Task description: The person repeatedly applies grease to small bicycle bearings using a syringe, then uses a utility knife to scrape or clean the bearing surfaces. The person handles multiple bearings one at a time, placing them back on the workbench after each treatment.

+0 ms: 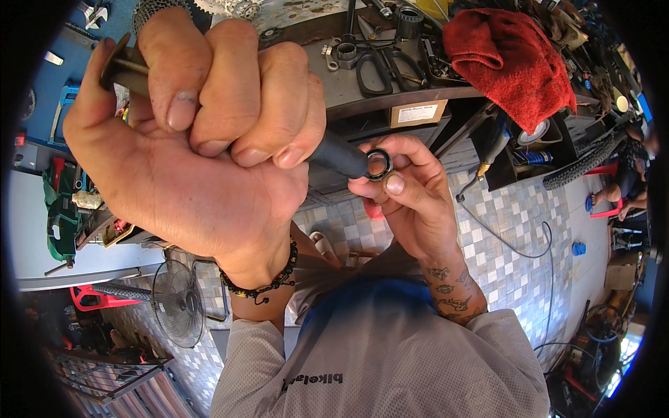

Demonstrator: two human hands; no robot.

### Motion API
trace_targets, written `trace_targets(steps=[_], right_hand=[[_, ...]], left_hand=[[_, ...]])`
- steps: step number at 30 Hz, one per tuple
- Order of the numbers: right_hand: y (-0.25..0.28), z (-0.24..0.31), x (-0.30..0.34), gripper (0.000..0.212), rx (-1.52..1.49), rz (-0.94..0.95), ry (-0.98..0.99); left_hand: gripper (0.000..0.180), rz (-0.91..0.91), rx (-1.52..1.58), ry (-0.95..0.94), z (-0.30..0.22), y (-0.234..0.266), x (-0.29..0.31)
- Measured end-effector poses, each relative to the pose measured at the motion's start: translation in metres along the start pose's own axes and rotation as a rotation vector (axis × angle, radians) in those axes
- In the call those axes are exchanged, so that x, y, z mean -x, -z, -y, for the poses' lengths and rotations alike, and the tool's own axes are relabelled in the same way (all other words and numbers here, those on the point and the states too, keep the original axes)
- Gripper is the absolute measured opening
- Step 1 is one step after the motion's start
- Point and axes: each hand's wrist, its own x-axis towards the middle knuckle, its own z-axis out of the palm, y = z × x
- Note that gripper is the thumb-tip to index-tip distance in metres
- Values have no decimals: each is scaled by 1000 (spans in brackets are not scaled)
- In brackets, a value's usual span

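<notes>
My left hand [202, 167], large at the upper left, is closed round a long cylindrical tool [338, 157]. A round metal flange tops the tool's upper left end, beside my thumb; its black tapering end points down to the right. Lower and to the right, my right hand [421, 198] pinches a small black-and-silver bearing [388, 162] between thumb and fingers. The tool's black tip meets the near side of the bearing's rim or lies just in front of it; I cannot tell which. My left palm and fingers hide the tool's middle.
Across the top runs a workbench [341, 104] with scissors [387, 73], small wrenches [331, 56] and a red cloth [505, 66]. Under its edge sits a small cardboard box [416, 113]. A standing fan [179, 303] is at lower left. A cable [505, 242] crosses the tiled floor.
</notes>
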Motion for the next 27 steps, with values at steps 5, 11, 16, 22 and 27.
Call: trace_targets(steps=[5, 11, 16, 22, 27], right_hand=[[0, 1, 0, 36, 21, -5, 3], [0, 1, 0, 38, 33, 6, 8], [1, 1, 1, 39, 42, 11, 21], [2, 1, 0, 40, 50, 30, 36], [3, 0, 0, 40, 71, 41, 56]], left_hand=[[36, 9, 10, -3, 2, 2, 1], [36, -12, 60, -24, 6, -18, -8], [35, -8, 104, -46, 5, -23, -13], [34, -17, 208, -95, 12, -26, -11], [34, 16, 123, -30, 6, -27, -16]])
